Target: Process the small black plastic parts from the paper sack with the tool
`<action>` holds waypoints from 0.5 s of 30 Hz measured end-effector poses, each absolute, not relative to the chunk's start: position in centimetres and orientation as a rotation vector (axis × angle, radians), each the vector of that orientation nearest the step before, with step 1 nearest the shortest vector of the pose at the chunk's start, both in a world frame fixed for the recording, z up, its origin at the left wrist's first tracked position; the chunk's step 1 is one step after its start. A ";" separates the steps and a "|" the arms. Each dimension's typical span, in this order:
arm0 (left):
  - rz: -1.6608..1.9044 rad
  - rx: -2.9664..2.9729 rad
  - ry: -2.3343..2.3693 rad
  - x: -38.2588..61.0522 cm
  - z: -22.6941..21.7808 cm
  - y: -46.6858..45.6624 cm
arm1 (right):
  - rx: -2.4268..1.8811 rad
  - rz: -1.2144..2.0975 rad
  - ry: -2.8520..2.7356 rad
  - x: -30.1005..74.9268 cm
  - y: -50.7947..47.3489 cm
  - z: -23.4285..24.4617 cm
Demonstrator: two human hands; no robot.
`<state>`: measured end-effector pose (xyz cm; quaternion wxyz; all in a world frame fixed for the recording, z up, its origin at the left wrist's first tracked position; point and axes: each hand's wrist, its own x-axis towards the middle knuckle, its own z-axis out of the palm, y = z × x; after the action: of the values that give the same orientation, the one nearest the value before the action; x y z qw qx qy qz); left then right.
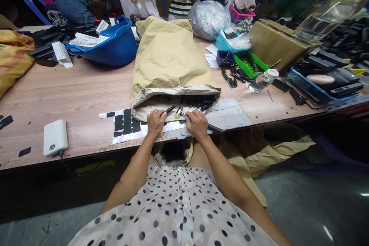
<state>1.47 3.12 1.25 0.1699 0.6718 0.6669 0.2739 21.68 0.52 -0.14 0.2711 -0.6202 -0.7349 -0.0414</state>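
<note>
My left hand [156,123] is closed on a slim black pointed piece [170,109], held at the mouth of a large tan paper sack [173,59]. My right hand [197,124] grips a small hammer [178,113] with a metal head and a yellow-green face; its dark handle sticks out on the other side of the fist. More small black pieces [205,105] lie inside the sack's open mouth. Beneath my hands is a white sheet [118,138] with rows of black rounded stickers [127,121].
A blue basin [115,52] with white boxes stands at the back left, a white power bank [55,138] at the front left. Rightward are a green tray [240,61], a water bottle [262,80], a blue-rimmed tray [325,102] and a carton [273,44]. Several people work across the table.
</note>
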 end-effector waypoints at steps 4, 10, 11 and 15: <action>0.886 1.890 1.838 1.4 2.0 2.6 | -1.683 -0.123 -1.972 21.6 0.5 -0.1; 1.174 2.001 1.514 0.8 2.5 -4.8 | -1.688 -0.113 -1.974 21.6 0.6 -0.1; 1.157 2.038 1.408 0.8 2.0 -6.4 | -1.687 -0.117 -1.971 21.6 0.6 -0.1; 0.871 2.123 1.217 1.1 -0.6 -10.6 | -1.688 -0.120 -1.971 21.6 0.6 -0.1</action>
<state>1.13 -10.55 -0.64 0.2685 0.7872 0.4514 0.3231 21.56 0.63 -0.12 0.2686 -0.6260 -0.7307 -0.0444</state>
